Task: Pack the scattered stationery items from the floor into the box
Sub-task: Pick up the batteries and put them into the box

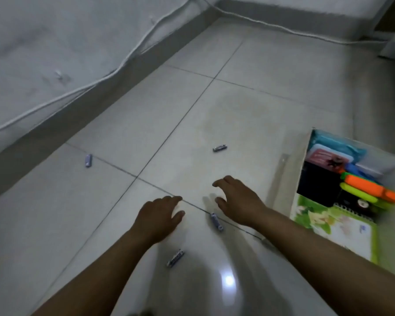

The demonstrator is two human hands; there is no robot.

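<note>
Grey floor tiles (237, 110) fill most of the view, w/ a wall and a white cable (132, 52) along the far edge.

Step in hand, I think: picking up the last small bits. The box (302, 156) at the right already has lots inside: notebooks, bright markers, a blue pack.

Right hand (236, 200) hangs low over the floor, fingers spread and bent a bit, holding nothing. Left hand (159, 215) is close beside it, palm down, fingers loose, also holding nothing. Both arms reach forward.

Between the hands, just below the right thumb, lies a small purple stick (216, 221), maybe an eraser or lead tube; too blurry to tell. Another stick (175, 258) lies nearer the body, by the left arm. One more (219, 148) is farther out ahead, and a 4th (88, 160) is well off to the left.

Next move prob. needs a pinch on the closest stick, then a carry right to the box. It's small and round, so it may roll away.
</note>
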